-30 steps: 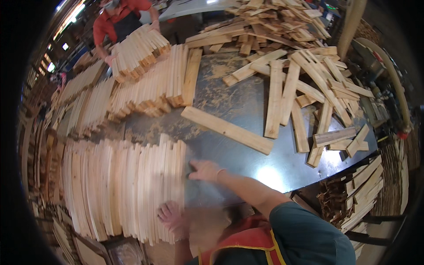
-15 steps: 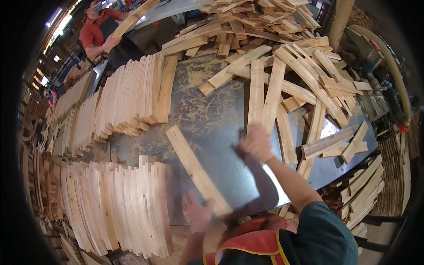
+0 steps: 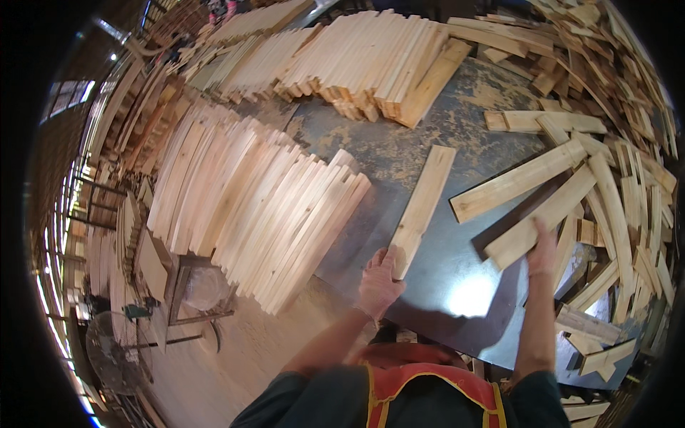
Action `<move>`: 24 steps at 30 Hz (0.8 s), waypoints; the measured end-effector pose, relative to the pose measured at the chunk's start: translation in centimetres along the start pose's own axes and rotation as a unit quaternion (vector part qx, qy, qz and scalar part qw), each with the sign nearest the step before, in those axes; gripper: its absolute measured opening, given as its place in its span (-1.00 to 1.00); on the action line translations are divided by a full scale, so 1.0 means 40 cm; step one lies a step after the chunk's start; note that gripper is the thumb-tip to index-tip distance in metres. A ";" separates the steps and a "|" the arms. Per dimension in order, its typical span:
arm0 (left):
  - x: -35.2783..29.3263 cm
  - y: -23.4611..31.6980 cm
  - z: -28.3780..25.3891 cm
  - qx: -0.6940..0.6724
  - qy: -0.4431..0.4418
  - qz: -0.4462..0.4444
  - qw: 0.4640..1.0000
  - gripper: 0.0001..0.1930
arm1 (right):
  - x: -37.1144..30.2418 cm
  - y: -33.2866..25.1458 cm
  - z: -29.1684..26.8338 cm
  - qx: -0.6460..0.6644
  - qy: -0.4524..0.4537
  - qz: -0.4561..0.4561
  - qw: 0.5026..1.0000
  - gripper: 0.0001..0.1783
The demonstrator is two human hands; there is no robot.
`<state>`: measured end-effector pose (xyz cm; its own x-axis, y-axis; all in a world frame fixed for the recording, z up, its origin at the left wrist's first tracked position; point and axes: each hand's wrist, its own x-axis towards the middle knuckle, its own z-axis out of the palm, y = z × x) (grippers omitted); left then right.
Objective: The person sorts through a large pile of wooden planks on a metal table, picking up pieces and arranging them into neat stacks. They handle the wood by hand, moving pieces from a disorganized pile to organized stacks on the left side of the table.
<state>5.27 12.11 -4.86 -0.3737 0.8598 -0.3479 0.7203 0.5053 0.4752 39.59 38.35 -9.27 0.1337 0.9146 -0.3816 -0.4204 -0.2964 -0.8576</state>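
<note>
My left hand (image 3: 380,287) is closed on the near end of a pale wooden board (image 3: 428,207), which lies lengthwise on the dark metal tabletop (image 3: 364,217). To the right, my right hand (image 3: 542,250) grips the edge of a second wooden board (image 3: 539,217) near its lower end. That board slants up to the right into loose boards, and a dark shadow runs along its left side. Just beyond it lies another loose board (image 3: 514,182), roughly parallel and touched by neither hand.
Left of my hands stands a tight row of upright-edged boards (image 3: 264,192). A second row (image 3: 364,57) stretches along the far side. Jumbled boards (image 3: 606,207) cover the right, with a larger heap (image 3: 571,50) behind. Sawdust (image 3: 485,107) coats the far tabletop. A round fan (image 3: 114,349) stands lower left.
The view has swung left. My left hand, blurred beside the board before, now grips its near end. My right hand has a board in its grip, swung away from its neighbour.
</note>
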 end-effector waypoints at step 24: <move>-0.137 -0.507 -0.196 0.247 0.194 0.094 0.945 -0.18 | -0.612 0.390 0.732 -0.559 -0.563 0.029 0.608 -0.15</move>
<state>-11.85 -2.28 -6.27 -0.3296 0.9412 0.0736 0.9441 0.3282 0.0313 3.46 19.41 -3.23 -0.8163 0.3158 -0.4836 0.5614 0.2370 -0.7929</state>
